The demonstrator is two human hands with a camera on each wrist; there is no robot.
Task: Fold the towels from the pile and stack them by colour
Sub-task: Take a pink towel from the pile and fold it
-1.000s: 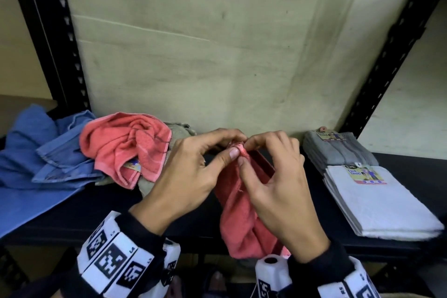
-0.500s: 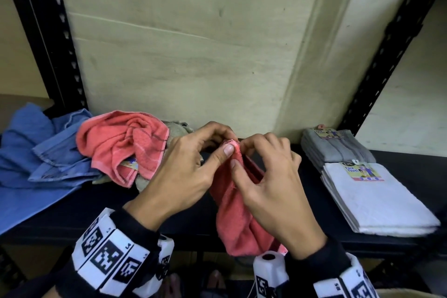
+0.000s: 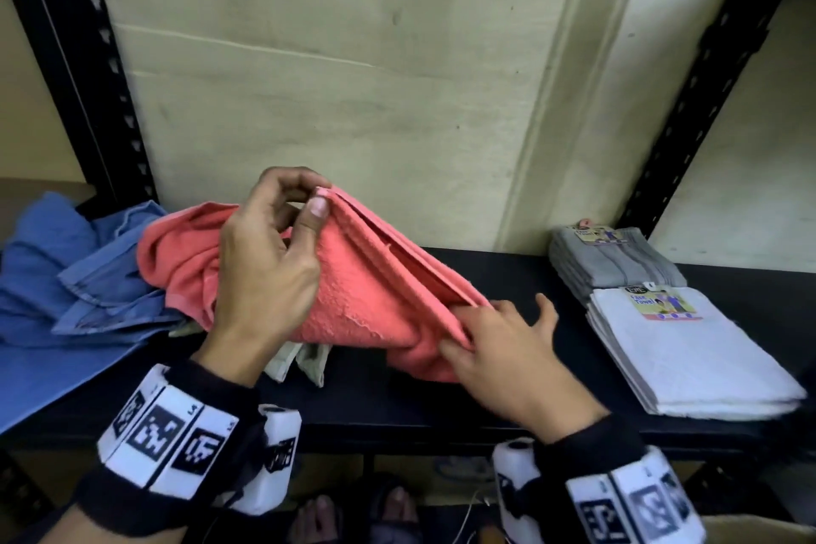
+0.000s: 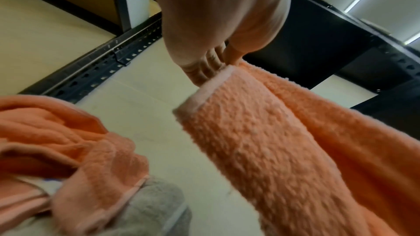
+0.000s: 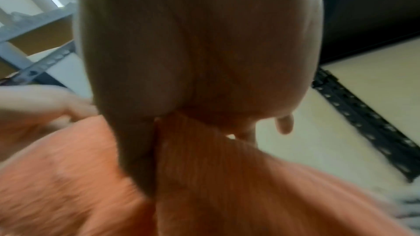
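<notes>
My left hand (image 3: 265,265) pinches the coral towel's (image 3: 366,292) top corner; my right hand's (image 3: 508,349) fingers grip its lower edge.

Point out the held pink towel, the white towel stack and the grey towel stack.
held pink towel (image 3: 353,292): head view, its middle panel.
white towel stack (image 3: 680,349): head view, top face.
grey towel stack (image 3: 618,263): head view, top towel.

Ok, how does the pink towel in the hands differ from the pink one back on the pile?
The held pink towel is stretched between the left hand and right hand, edges doubled together; the pile's pink towel lies crumpled and untouched. The held one hangs above the shelf; the other rests on the blue cloth. Both share the same pink terry.
</notes>
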